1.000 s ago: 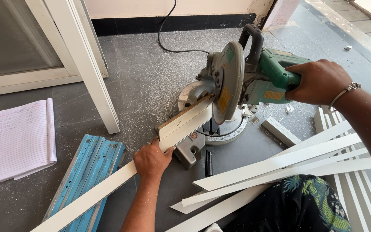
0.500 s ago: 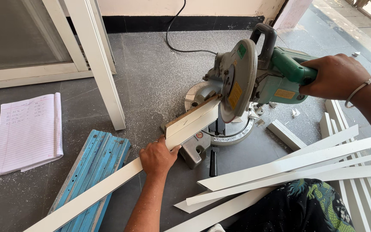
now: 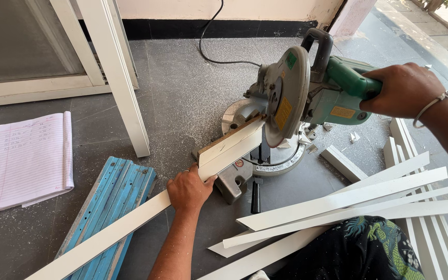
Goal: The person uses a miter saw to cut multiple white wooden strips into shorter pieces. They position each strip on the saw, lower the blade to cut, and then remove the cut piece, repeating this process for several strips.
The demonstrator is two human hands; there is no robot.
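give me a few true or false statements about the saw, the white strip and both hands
1. The left hand presses the long white flat strip down near the grey metal saw base. True.
2. The right hand rests flat on the floor. False: it grips the green handle of the mitre saw.
3. The round grey saw blade guard stands just above the end of the strip. True.
4. The lined pink-white paper pad lies on top of the saw. False: it lies on the grey floor, off to the left.
5. The blue ribbed metal panel lies under the strip. True.
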